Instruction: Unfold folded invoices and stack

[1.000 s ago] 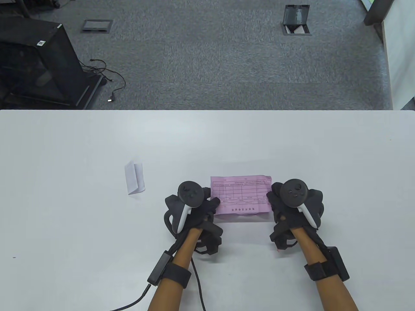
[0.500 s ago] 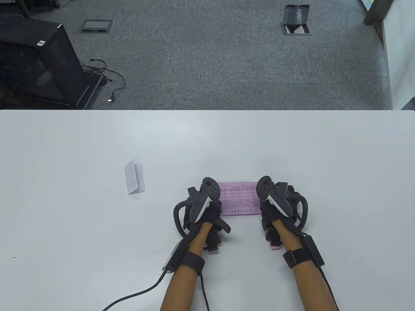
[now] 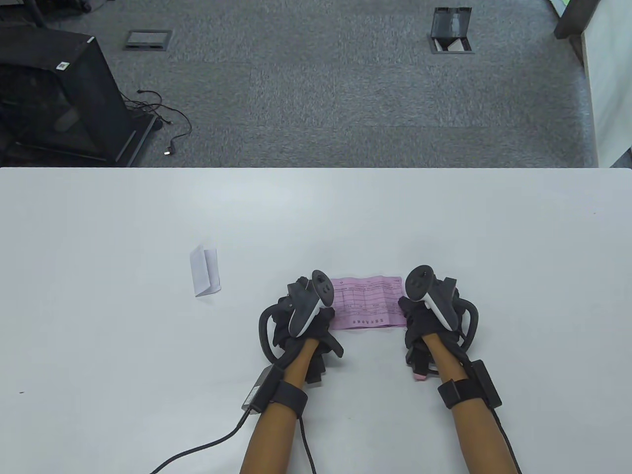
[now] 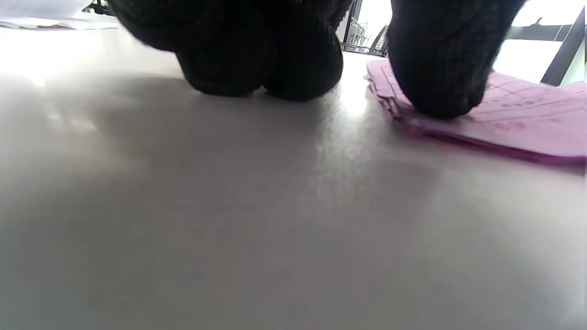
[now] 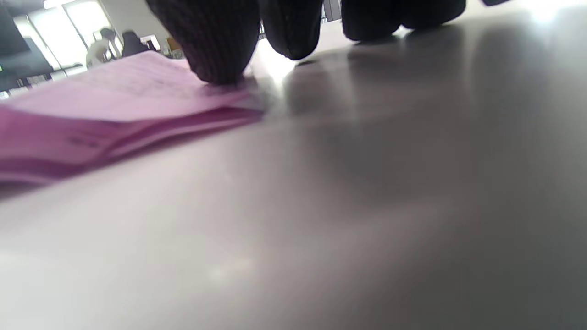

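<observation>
A pink invoice point(image 3: 368, 303) lies unfolded on the white table point(image 3: 316, 212), near the front, between my hands. My left hand point(image 3: 307, 311) is at its left end; in the left wrist view one fingertip point(image 4: 435, 87) presses on the pink paper point(image 4: 527, 123), the other fingers rest on the table. My right hand point(image 3: 425, 311) is at its right end; in the right wrist view one fingertip point(image 5: 213, 50) presses on the pink paper point(image 5: 114, 103). The paper's edge shows several layers there. A folded white invoice point(image 3: 204, 270) lies to the left, away from both hands.
The table's far edge point(image 3: 316, 169) runs across the middle of the table view, with grey carpet beyond. A black cable point(image 3: 197, 452) trails from my left wrist across the front of the table.
Both hands have rolled inward and closed in over the ends of the pink invoice, which has settled flat. In the last half second the right hand slid slightly right.
</observation>
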{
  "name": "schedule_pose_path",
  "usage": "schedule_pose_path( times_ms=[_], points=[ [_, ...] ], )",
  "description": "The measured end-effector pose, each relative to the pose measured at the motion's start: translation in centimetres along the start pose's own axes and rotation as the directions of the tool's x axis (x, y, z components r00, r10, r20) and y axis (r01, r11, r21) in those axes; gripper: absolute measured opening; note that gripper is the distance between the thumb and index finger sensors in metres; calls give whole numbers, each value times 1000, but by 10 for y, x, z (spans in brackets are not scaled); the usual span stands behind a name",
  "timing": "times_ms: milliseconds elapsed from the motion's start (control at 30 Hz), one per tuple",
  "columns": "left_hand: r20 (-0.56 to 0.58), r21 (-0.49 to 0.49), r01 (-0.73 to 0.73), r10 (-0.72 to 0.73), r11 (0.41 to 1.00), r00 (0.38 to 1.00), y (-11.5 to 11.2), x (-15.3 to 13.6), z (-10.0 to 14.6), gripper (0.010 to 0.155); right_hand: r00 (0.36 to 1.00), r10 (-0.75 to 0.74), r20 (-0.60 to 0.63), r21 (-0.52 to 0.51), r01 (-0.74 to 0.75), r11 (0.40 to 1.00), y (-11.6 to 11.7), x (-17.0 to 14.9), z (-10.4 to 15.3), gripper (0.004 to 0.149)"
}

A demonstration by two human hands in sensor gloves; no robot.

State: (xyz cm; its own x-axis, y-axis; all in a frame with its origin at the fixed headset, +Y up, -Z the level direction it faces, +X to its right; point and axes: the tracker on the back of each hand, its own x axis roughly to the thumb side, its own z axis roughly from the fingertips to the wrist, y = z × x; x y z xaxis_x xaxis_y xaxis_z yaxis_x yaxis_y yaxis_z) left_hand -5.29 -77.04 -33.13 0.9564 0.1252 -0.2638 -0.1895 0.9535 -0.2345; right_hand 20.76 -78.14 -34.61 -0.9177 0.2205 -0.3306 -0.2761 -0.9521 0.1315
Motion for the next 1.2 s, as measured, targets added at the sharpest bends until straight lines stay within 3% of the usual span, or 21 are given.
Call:
schedule_pose_path(
  times_ms=[133,367,467,600,767,833,933,1100,1200],
  points=[
    [30,23,-116,116,993,993,10,-13,6,87,986,-167,18,0,167,986,-7,-20,2,55],
    [-180,245,-156,203,957,963,62,-81,-2,90,995,-44,87,-141,56,988,-38,-64,19,56],
    [-292,227,-135,199,965,935,74,-120,-21,96,991,-82,110,-144,97,985,-47,-86,33,56],
    [-359,197,-211,271,957,893,69,-158,-50,99,976,-155,154,-121,174,977,-43,-107,54,56],
    [-366,70,-314,318,947,875,53,-183,-75,102,973,-164,165,-56,175,983,-41,-111,60,56],
    [-376,76,-289,296,954,878,51,-184,-77,102,965,-196,177,-64,210,976,-41,-107,59,56],
    [-392,107,-207,233,972,890,52,-183,-80,92,961,-198,195,-28,207,978,-35,-101,60,56],
    [-410,232,-134,222,963,885,53,-192,-78,55,963,-174,205,-29,184,983,-33,-98,63,55],
    [-406,257,-144,242,956,881,55,-199,-74,43,961,-186,206,-40,198,979,-35,-99,64,54]
  ],
)
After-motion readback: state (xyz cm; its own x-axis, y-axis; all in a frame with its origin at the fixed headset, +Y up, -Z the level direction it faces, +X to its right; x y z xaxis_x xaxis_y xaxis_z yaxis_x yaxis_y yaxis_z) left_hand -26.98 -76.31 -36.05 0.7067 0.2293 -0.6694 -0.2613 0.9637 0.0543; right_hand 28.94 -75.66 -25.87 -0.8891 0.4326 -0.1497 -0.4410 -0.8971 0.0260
